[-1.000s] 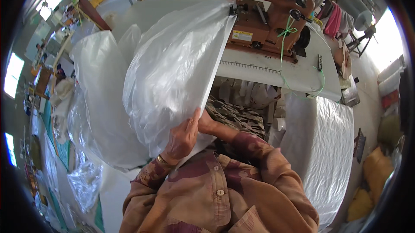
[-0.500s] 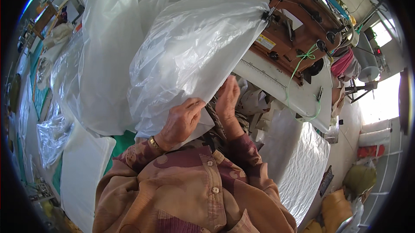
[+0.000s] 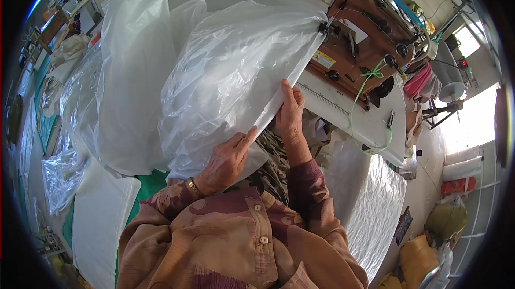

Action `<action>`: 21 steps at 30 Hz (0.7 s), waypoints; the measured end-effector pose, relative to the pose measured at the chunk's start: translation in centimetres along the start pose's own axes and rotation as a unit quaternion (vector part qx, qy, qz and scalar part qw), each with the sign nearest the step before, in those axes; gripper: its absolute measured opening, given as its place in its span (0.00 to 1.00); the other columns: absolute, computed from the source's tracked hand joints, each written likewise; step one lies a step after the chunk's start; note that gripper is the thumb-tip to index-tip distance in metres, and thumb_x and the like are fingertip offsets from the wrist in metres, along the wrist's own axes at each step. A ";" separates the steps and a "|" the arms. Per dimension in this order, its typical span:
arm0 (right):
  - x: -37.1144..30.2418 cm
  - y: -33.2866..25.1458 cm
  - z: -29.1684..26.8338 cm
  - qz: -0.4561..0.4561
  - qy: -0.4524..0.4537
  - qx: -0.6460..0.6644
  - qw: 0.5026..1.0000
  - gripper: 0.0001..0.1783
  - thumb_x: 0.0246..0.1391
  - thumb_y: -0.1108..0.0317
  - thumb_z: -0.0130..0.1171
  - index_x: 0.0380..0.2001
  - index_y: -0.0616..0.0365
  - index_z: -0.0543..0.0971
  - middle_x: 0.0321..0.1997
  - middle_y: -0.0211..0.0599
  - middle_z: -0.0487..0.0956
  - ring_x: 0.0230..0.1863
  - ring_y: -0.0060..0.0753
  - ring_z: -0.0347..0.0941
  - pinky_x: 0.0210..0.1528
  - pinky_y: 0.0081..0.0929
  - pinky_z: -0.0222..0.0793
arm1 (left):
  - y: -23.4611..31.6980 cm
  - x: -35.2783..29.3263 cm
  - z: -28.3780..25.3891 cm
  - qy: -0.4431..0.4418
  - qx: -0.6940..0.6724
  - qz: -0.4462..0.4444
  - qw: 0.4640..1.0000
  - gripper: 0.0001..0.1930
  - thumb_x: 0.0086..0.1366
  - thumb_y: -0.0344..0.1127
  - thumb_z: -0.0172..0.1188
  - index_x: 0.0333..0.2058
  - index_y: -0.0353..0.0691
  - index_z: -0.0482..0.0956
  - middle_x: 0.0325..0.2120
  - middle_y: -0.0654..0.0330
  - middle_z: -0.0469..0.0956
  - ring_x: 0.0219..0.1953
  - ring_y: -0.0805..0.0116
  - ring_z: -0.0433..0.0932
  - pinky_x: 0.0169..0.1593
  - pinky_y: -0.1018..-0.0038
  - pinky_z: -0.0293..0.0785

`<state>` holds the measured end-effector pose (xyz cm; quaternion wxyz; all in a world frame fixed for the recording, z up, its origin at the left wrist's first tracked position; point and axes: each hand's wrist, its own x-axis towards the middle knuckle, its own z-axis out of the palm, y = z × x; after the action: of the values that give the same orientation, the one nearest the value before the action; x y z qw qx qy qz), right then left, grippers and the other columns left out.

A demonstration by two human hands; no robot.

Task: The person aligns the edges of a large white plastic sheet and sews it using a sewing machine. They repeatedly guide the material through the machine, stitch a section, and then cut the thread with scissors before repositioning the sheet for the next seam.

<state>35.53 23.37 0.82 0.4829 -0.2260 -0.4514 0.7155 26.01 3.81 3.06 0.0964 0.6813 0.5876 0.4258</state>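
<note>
A large sheet of translucent white plastic film runs from the sewing machine's needle area down toward my lap. Its right edge is folded into a narrow straight strip. My right hand pinches that edge, thumb pointing up along the fold. Lower down the same edge, my left hand grips the film, its index finger stretched along the fold. The brown sewing machine stands at the upper right, and the film's far corner sits under its presser foot.
Beneath the machine lies a pale table with a ruler strip and a loose green thread. More film drapes on the left. Stacked white sheets lie at lower left, and a shiny plastic pile is at my right. Yellow sacks sit at lower right.
My right hand has turned and moved slightly up along the film's edge, thumb now on top. The edge looks straighter and more neatly folded. My left index finger has stretched out.
</note>
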 end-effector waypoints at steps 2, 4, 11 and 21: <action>0.4 -0.5 0.4 0.005 0.002 0.031 1.000 0.21 0.65 0.56 0.56 0.44 0.69 0.75 0.39 0.37 0.79 0.40 0.26 0.75 0.43 0.26 0.71 | 0.3 -0.1 0.1 0.007 -0.005 -0.002 1.000 0.30 0.58 0.17 0.54 0.62 0.28 0.65 0.35 0.48 0.72 0.32 0.50 0.75 0.35 0.61 0.73; 1.1 -0.8 -0.2 0.024 0.005 0.046 0.999 0.20 0.65 0.58 0.56 0.43 0.70 0.75 0.39 0.39 0.79 0.40 0.28 0.76 0.42 0.28 0.73 | 0.4 0.1 0.2 0.015 -0.010 0.004 1.000 0.29 0.59 0.17 0.54 0.61 0.27 0.65 0.36 0.47 0.72 0.31 0.50 0.75 0.35 0.61 0.73; 1.6 -2.3 -0.3 0.034 -0.027 0.058 0.997 0.20 0.66 0.59 0.54 0.44 0.71 0.75 0.41 0.44 0.80 0.41 0.32 0.78 0.42 0.30 0.77 | 0.5 1.2 1.0 0.028 -0.032 0.004 0.999 0.24 0.56 0.19 0.59 0.54 0.30 0.71 0.32 0.51 0.71 0.28 0.54 0.75 0.32 0.64 0.72; 0.6 -3.3 2.1 0.070 0.040 0.072 0.994 0.25 0.65 0.53 0.57 0.49 0.67 0.73 0.42 0.40 0.79 0.41 0.30 0.78 0.42 0.29 0.76 | 1.5 4.0 -1.0 -0.037 0.123 0.168 0.977 0.09 0.52 0.25 0.60 0.34 0.34 0.76 0.26 0.58 0.67 0.29 0.63 0.75 0.30 0.69 0.74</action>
<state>35.28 23.37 4.73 0.4638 -0.2501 -0.3623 0.7688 26.19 6.56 6.49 -0.0398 0.7922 0.5084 0.3352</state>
